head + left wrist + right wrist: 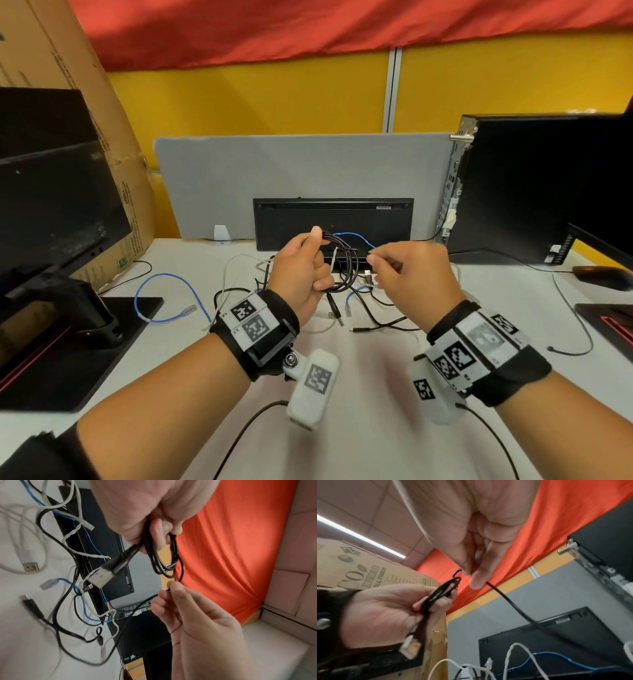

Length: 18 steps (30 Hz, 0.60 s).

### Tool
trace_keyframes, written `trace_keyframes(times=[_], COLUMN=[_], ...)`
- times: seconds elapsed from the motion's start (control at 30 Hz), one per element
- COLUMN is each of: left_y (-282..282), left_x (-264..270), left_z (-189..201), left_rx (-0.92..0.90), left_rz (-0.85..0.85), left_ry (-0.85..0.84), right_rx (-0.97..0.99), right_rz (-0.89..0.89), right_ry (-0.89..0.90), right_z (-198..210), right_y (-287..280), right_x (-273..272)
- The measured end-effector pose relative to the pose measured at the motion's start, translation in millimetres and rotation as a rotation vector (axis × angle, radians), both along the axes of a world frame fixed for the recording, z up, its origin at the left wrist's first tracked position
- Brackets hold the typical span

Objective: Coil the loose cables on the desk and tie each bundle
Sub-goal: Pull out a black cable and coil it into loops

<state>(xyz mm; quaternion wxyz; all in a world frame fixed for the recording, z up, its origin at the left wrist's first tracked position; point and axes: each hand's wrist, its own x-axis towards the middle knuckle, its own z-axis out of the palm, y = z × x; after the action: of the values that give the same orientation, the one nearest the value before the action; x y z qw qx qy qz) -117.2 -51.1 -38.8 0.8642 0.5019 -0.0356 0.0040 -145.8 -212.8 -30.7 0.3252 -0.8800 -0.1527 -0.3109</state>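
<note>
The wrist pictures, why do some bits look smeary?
Left wrist view: the thin black USB cable lying on the white desk smears with motion blur. Right wrist view: the left hand gripping the black coiled cable looks soft too.

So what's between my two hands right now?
Only a short black cable strand running from the coil in the left hand to the right hand, clearest in the head view.

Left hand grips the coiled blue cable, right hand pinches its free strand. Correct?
Not quite: the coil in the left hand is the black cable, not blue. The head view shows it, and the left wrist view confirms the black loops. The blue cable lies loose on the desk. The right hand does pinch the free strand.
</note>
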Motion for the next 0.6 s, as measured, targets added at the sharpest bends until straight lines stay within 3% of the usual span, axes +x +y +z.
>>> trace_keyframes(times=[0.07, 0.13, 0.3, 0.37, 0.47, 0.6], left_y=[-3, -7, -13, -11, -11, -10], left_x=[-2, -3, -5, -5, -2, 1], left_z=[1, 1, 3, 2, -2, -7], left_rx=[-0.073, -0.138, -0.148, -0.128, -0.072, -0.009], left_rz=[-0.041, -0.063, -0.048, -0.034, -0.024, -0.064], left_ry=[0.016, 0.03, 0.002, -0.016, -0.031, -0.026], right_rx=[0.098, 0.303, 1.069, 1.101, 0.861, 0.962], right_rz=[-0.017, 0.04, 0.349, 0.399, 0.36, 0.283], right_ry=[0.023, 0.166, 0.567, 0.605, 0.581, 0.63], right_z=[-2, -6, -1, 0, -1, 0], right_y=[-2, 4, 24, 25, 28, 24], right_x=[3, 3, -9, -11, -12, -8])
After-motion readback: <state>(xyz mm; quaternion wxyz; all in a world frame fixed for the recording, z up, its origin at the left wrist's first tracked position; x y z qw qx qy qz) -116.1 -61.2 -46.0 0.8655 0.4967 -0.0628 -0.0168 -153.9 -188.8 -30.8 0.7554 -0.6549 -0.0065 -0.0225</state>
